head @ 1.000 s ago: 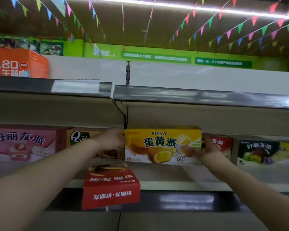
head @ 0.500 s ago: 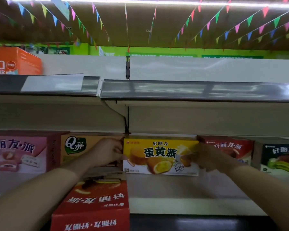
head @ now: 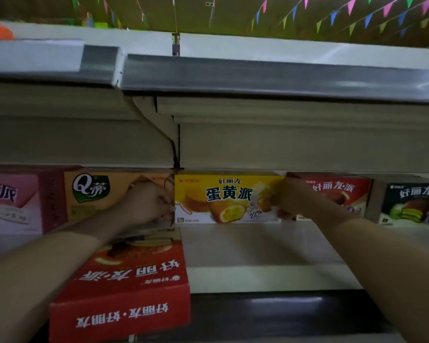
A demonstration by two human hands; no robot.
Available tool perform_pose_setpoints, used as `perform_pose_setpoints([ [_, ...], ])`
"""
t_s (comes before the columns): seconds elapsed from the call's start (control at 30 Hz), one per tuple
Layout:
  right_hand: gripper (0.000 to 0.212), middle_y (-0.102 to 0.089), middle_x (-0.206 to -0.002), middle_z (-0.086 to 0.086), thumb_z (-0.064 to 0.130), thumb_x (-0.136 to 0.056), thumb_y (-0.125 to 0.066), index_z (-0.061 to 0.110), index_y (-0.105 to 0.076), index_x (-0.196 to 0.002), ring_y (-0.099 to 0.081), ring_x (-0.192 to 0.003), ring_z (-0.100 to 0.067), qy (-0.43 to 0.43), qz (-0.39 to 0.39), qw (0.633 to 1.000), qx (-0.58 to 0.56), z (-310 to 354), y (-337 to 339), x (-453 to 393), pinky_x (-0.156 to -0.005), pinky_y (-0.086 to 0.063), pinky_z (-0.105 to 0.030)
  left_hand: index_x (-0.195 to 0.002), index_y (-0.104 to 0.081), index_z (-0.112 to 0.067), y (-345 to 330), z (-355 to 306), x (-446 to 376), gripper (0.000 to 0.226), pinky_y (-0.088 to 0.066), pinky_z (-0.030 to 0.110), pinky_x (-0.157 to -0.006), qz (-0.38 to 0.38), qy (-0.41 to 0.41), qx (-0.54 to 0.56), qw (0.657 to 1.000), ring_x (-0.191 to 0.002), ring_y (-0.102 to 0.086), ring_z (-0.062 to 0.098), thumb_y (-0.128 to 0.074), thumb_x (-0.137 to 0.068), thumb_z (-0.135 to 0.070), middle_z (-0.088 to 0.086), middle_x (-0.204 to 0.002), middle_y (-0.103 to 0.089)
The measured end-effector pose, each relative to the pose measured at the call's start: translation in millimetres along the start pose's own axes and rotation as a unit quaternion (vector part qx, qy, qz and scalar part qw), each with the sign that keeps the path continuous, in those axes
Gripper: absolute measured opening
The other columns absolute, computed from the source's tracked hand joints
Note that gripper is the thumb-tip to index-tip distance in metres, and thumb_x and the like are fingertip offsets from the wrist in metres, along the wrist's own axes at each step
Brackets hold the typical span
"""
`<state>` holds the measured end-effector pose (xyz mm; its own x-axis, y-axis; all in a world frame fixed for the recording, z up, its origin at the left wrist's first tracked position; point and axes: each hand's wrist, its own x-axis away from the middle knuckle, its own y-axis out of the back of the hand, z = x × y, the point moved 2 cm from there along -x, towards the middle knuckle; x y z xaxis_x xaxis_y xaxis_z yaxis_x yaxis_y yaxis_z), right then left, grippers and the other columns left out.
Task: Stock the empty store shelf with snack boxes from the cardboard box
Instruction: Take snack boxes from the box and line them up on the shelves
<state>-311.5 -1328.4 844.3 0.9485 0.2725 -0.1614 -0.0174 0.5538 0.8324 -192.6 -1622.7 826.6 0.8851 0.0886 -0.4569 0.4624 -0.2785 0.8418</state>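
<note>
One view only, head-worn, wide-angle. Faces the shelf (head: 258, 246) head-on and close, tilted slightly upward: underside of the upper shelf (head: 282, 78) fills the frame above the hands, ceiling bunting (head: 332, 16) at the top edge. Both forearms enter from the bottom corners; left hand (head: 149, 204) and right hand (head: 292, 199) at mid-frame.

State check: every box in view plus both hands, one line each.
yellow box: upright at shelf back, held at both ends
left hand: closed on yellow box's left end
right hand: closed on its right end
red box: flat, at the shelf's front edge
orange Q box: upright
pink box: upright
red pie box: upright
dark green box: upright
</note>
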Motion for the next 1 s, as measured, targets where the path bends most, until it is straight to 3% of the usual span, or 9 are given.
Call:
perform_pose_setpoints([
  [0.1,0.012,-0.064,-0.071,-0.004,0.022,-0.088,-0.067,0.011,-0.061,-0.089,-0.059,-0.051,-0.013,0.003,-0.015,1.0,0.001,1,0,0,-0.038,-0.045,-0.018,-0.081,-0.074,-0.019,-2,-1,-1,0.008,-0.053,0.029,-0.07,-0.002,0.008,-0.008,1.0,-0.071,-0.064,0.007,-0.07,-0.087,-0.022,-0.009,-0.073,-0.067],
  [0.23,0.012,-0.068,-0.08,-0.011,0.017,-0.088,-0.067,0.006,-0.064,-0.09,-0.06,-0.054,-0.014,0.001,-0.033,0.999,-0.035,-2,-8,-2,-0.036,-0.044,-0.016,-0.083,-0.074,-0.012,-6,-7,-6,0.017,-0.049,0.03,-0.067,0.011,-0.01,-0.07,0.997,-0.074,-0.063,0.013,-0.064,-0.09,-0.024,0.001,-0.083,-0.071],
  [0.33,0.014,-0.071,-0.087,-0.021,0.012,-0.088,-0.065,-0.001,-0.068,-0.093,-0.062,-0.055,-0.023,0.017,-0.044,0.998,-0.05,-2,-12,3,-0.052,-0.057,-0.032,-0.08,-0.072,-0.014,-7,-12,-9,0.018,-0.051,0.032,-0.069,0.012,-0.007,-0.096,0.995,-0.073,-0.062,0.012,-0.063,-0.091,-0.026,-0.003,-0.077,-0.067],
  [0.4,0.014,-0.071,-0.091,-0.023,0.01,-0.089,-0.064,-0.001,-0.067,-0.095,-0.063,-0.056,-0.025,0.019,-0.047,0.997,-0.055,-2,-14,5,-0.06,-0.058,-0.038,-0.08,-0.072,-0.016,-7,-13,-7,0.017,-0.051,0.032,-0.069,0.011,-0.008,-0.099,0.995,-0.073,-0.06,0.011,-0.063,-0.092,-0.026,-0.006,-0.075,-0.064],
  [0.57,0.027,-0.065,-0.078,-0.013,0.023,-0.093,-0.062,0.014,-0.051,-0.069,-0.059,-0.055,-0.018,-0.003,-0.035,0.999,-0.001,0,-15,8,-0.056,-0.056,-0.031,-0.08,-0.074,-0.01,-2,-14,-3,0.018,-0.048,0.03,-0.067,0.01,0.001,-0.071,0.997,-0.074,-0.063,0.015,-0.066,-0.089,-0.023,-0.001,-0.079,-0.07],
  [0.67,0.033,-0.057,-0.073,-0.006,0.03,-0.093,-0.061,0.016,-0.047,-0.067,-0.059,-0.061,-0.02,-0.003,-0.008,0.998,0.062,8,-9,18,-0.064,-0.058,-0.035,-0.077,-0.072,-0.008,8,-14,2,0.014,-0.053,0.031,-0.067,0.029,0.054,0.008,0.998,-0.071,-0.069,0.018,-0.064,-0.088,-0.011,0.004,-0.077,-0.072],
  [0.73,0.033,-0.061,-0.075,-0.008,0.032,-0.093,-0.06,0.014,-0.05,-0.068,-0.063,-0.058,-0.018,-0.007,0.019,0.997,0.076,15,-4,28,-0.072,-0.059,-0.037,-0.079,-0.068,-0.01,20,-15,12,0.016,-0.053,0.028,-0.057,0.026,0.099,0.083,0.991,-0.065,-0.07,0.015,-0.059,-0.092,-0.009,0.003,-0.074,-0.071],
  [0.83,0.045,-0.071,-0.067,-0.011,0.041,-0.098,-0.05,0.004,-0.061,-0.076,-0.064,-0.054,-0.018,-0.028,0.079,0.995,0.051,38,-5,50,-0.061,-0.049,-0.026,-0.09,-0.066,-0.01,41,-20,34,0.014,-0.049,0.021,-0.049,0.029,0.145,0.164,0.975,-0.068,-0.068,0.012,-0.059,-0.095,-0.021,0.005,-0.084,-0.071],
  [1.0,0.066,-0.075,-0.079,-0.001,0.067,-0.091,-0.038,0.008,-0.068,-0.092,-0.067,-0.061,-0.01,-0.02,0.163,0.986,0.01,90,-33,112,-0.055,-0.032,-0.023,-0.116,-0.061,-0.015,76,-39,93,0.036,-0.05,0.032,-0.08,0.114,0.176,0.061,0.976,-0.098,-0.065,0.022,-0.055,-0.095,-0.044,0.004,-0.103,-0.066],
])
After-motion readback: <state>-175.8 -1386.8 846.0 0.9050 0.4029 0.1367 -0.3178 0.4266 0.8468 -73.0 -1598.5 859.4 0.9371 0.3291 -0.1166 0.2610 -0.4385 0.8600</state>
